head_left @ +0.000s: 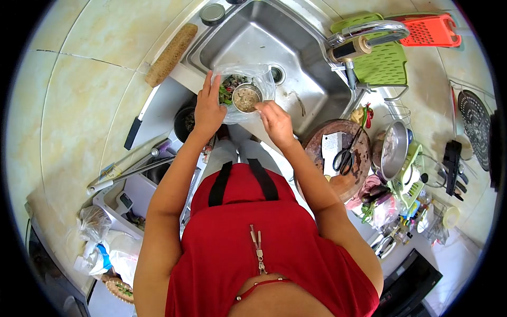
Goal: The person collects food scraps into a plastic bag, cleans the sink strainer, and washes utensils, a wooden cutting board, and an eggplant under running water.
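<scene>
A: Position of the left hand (pixel 210 108)?
B: At the near left edge of the sink (pixel 274 37), fingers extended against the side of a clear plastic bag (pixel 265 82). Whether they pinch the film, I cannot tell.
A: And the right hand (pixel 275 122)?
B: Also on the near side of the sink, thumb and fingers clamped on the rim of a small metal bowl (pixel 246 99). The hands are apart, with bag and bowl between them.
A: Condition of those items?
B: The bag's mouth gapes, showing green leaves (pixel 226 91). The bowl, at that mouth, contains a greyish-brown substance (pixel 247 98). Its exact depth in the bag cannot be determined.
A: Surroundings?
B: At the sink's near right corner, a round chopping board (pixel 361 158) bears a cleaver (pixel 331 150) and black-handled scissors (pixel 351 152). Farther right of the sink stands a metal basin (pixel 402 158).
A: Remaining fixtures?
B: A chrome faucet (pixel 364 27) on the sink's right side, a green rack (pixel 380 66) beyond it, and a rough tan roll (pixel 171 55) left of the sink.
</scene>
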`<state>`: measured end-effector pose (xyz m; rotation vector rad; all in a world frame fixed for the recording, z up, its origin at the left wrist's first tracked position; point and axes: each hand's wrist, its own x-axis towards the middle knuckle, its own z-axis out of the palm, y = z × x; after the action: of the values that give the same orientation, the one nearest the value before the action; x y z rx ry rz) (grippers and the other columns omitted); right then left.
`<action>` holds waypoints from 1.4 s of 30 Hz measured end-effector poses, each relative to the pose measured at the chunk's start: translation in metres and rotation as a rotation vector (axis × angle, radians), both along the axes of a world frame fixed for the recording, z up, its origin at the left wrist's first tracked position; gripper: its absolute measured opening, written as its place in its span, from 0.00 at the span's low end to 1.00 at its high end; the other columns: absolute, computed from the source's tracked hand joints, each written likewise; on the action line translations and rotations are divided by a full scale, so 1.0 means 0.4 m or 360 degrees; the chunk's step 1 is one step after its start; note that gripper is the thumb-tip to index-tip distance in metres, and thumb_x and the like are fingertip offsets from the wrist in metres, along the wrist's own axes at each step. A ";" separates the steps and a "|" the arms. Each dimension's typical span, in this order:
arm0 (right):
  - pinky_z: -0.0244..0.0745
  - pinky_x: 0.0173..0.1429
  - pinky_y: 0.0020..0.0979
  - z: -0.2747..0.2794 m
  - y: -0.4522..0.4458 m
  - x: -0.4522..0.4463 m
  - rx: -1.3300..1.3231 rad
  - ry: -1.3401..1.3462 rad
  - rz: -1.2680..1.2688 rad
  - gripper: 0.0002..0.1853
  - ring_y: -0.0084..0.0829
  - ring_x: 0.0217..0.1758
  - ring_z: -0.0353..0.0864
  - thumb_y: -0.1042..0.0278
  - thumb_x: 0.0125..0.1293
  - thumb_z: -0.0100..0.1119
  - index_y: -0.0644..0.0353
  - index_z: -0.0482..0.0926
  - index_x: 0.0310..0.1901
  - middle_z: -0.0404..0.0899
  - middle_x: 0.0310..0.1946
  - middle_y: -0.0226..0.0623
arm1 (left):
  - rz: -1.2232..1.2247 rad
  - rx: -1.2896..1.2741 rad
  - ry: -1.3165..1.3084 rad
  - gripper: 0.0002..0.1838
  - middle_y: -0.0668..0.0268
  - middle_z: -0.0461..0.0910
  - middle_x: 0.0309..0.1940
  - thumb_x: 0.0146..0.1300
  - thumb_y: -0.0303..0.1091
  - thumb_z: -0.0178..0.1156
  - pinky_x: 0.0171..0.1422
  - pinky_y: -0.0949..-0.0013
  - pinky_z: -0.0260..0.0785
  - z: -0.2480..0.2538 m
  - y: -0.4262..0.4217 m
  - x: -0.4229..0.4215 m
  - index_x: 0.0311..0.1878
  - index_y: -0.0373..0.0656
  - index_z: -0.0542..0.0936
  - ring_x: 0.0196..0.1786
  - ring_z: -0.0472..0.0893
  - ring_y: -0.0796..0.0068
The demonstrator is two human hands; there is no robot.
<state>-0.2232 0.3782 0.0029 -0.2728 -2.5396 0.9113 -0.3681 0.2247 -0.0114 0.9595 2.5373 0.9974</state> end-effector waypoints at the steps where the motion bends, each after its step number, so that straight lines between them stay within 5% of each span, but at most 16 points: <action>1: 0.76 0.40 0.36 -0.001 -0.002 -0.001 0.0011 0.0005 -0.0002 0.09 0.41 0.37 0.79 0.78 0.56 0.59 0.58 0.77 0.39 0.76 0.35 0.39 | 0.0006 -0.0007 -0.0016 0.46 0.56 0.51 0.72 0.42 0.20 0.57 0.67 0.58 0.60 0.000 -0.001 -0.001 0.71 0.45 0.56 0.63 0.65 0.47; 4: 0.76 0.41 0.35 0.006 -0.005 -0.002 -0.0035 0.0154 -0.0100 0.07 0.41 0.37 0.80 0.78 0.58 0.58 0.59 0.77 0.39 0.77 0.35 0.40 | 0.0025 0.0010 -0.0047 0.46 0.56 0.51 0.72 0.43 0.20 0.58 0.69 0.58 0.58 0.008 -0.006 -0.006 0.71 0.46 0.56 0.65 0.64 0.47; 8: 0.75 0.38 0.31 -0.074 0.068 0.009 -0.0268 0.0130 -0.0722 0.04 0.31 0.32 0.83 0.77 0.65 0.55 0.62 0.77 0.40 0.81 0.30 0.41 | 0.0023 0.0063 0.0004 0.46 0.54 0.52 0.72 0.44 0.20 0.58 0.71 0.58 0.57 0.003 -0.018 -0.017 0.71 0.46 0.56 0.68 0.61 0.47; 10: 0.74 0.38 0.35 -0.068 0.124 0.002 -0.0505 0.0026 -0.1014 0.05 0.41 0.31 0.81 0.73 0.63 0.56 0.62 0.78 0.39 0.80 0.28 0.46 | 0.0051 0.0049 0.0026 0.45 0.55 0.51 0.72 0.44 0.20 0.57 0.67 0.57 0.59 0.003 -0.024 -0.018 0.71 0.45 0.56 0.64 0.64 0.46; 13: 0.74 0.38 0.38 -0.171 0.235 -0.004 -0.0450 -0.0347 -0.1103 0.06 0.43 0.31 0.81 0.71 0.62 0.57 0.61 0.78 0.39 0.80 0.27 0.47 | 0.0078 0.0042 0.0005 0.45 0.55 0.51 0.72 0.44 0.21 0.58 0.67 0.57 0.60 0.007 -0.029 -0.022 0.71 0.45 0.56 0.64 0.64 0.45; 16: 0.75 0.41 0.39 -0.285 0.303 -0.025 -0.0050 -0.0628 -0.0895 0.09 0.43 0.35 0.83 0.65 0.64 0.56 0.60 0.79 0.41 0.83 0.30 0.45 | 0.0087 0.0096 -0.0007 0.45 0.53 0.51 0.72 0.44 0.21 0.58 0.68 0.57 0.59 0.011 -0.033 -0.027 0.71 0.44 0.56 0.66 0.62 0.45; 26: 0.75 0.51 0.39 -0.488 0.334 -0.059 -0.0166 -0.1159 -0.0680 0.18 0.43 0.44 0.82 0.63 0.59 0.59 0.54 0.77 0.52 0.84 0.37 0.43 | 0.0121 0.0120 -0.0066 0.44 0.47 0.55 0.70 0.44 0.19 0.54 0.75 0.61 0.47 0.023 -0.049 -0.024 0.71 0.38 0.55 0.73 0.54 0.49; 29: 0.75 0.54 0.38 -0.576 0.352 -0.019 -0.0063 -0.1306 -0.0371 0.21 0.43 0.46 0.82 0.61 0.56 0.62 0.53 0.77 0.53 0.83 0.39 0.44 | 0.0127 0.0125 0.0001 0.43 0.47 0.53 0.70 0.46 0.20 0.54 0.72 0.57 0.53 0.013 -0.051 -0.023 0.70 0.41 0.56 0.70 0.58 0.44; 39: 0.74 0.56 0.39 -0.707 0.340 -0.087 -0.0161 -0.1778 -0.0722 0.30 0.45 0.53 0.79 0.48 0.52 0.65 0.65 0.75 0.49 0.79 0.48 0.51 | 0.0221 -0.0009 -0.0235 0.44 0.44 0.52 0.71 0.46 0.19 0.50 0.76 0.61 0.42 0.039 -0.039 -0.012 0.72 0.36 0.51 0.75 0.50 0.50; 42: 0.76 0.55 0.40 -0.679 0.310 -0.122 -0.0111 -0.1723 -0.0815 0.24 0.44 0.52 0.80 0.52 0.58 0.57 0.64 0.74 0.48 0.79 0.48 0.50 | 0.0214 -0.0060 -0.0136 0.44 0.44 0.53 0.70 0.45 0.17 0.50 0.74 0.58 0.48 0.033 -0.036 -0.010 0.71 0.37 0.52 0.71 0.55 0.45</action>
<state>-0.2722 0.5023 -0.2686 -1.7403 -3.0342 0.7302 -0.3723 0.2102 0.0016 0.7282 2.5676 1.0004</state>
